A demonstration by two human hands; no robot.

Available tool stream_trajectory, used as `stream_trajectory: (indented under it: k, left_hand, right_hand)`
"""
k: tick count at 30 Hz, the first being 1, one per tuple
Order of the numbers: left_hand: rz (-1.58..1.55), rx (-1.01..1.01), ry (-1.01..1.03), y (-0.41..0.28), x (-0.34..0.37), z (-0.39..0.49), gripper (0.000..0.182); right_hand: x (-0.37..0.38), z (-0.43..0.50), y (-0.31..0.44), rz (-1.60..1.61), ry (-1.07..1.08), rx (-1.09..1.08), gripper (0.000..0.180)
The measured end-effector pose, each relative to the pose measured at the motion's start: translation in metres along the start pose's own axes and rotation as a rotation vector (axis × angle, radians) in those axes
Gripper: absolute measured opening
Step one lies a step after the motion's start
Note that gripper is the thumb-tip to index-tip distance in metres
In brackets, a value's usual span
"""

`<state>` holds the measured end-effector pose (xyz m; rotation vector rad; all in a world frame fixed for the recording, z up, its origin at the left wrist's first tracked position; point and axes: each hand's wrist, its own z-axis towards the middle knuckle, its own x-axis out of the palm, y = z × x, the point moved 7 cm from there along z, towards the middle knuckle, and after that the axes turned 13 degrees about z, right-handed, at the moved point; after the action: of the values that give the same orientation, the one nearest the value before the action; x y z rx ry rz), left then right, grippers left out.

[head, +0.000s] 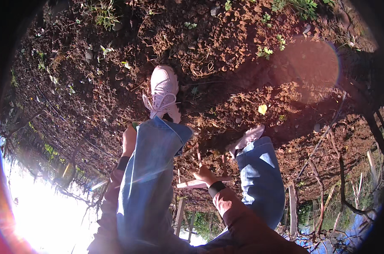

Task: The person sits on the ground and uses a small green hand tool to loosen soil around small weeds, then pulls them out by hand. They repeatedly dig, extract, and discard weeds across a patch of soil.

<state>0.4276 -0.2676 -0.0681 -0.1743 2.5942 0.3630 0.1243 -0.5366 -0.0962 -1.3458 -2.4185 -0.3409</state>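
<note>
My left hand [129, 139] is low beside my left shin, with its fingers mostly hidden behind the jeans. A small piece of a green object [135, 125] shows at its fingers; the rest is hidden. Between my legs, my right hand [205, 175] is closed over the edge of a small wooden stool [192, 183]. Thin legs run from the stool toward the soil. My left shoe [164, 85], pale and laced, stands flat on the ground. The right shoe [250, 136] is partly covered by the jeans leg [261, 177].
Loose, clumpy reddish-brown soil [211, 47] surrounds my feet, with small green weeds [265, 52] and a yellow leaf [262, 109]. Bare woody stems [341, 165] and wooden stakes [292, 209] stand behind me on the right. Strong sun glare washes out the lower left.
</note>
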Motion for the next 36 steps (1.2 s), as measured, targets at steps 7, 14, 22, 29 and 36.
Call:
stream_trajectory:
  k: [7,14,22,29,36]
  left_hand:
    - [-0.045,0.000,0.012,-0.005,-0.001,0.008,0.033]
    - [-0.068,0.015,0.024,-0.006,-0.003,0.003,0.033]
    - [-0.082,-0.004,0.037,-0.001,-0.001,-0.014,0.033]
    - [-0.084,-0.025,0.029,0.001,-0.002,-0.021,0.033]
    - [-0.080,-0.037,0.030,0.005,0.003,-0.025,0.032]
  right_hand:
    - [-0.105,-0.036,0.088,0.147,-0.109,0.146,0.079]
    - [-0.154,-0.100,0.132,0.368,0.052,0.041,0.063]
    - [-0.226,-0.128,0.208,0.190,-0.197,-0.169,0.056]
    - [-0.249,-0.150,0.223,0.005,-0.608,-0.365,0.050]
    - [-0.247,-0.179,0.242,-0.169,-1.030,-0.856,0.041]
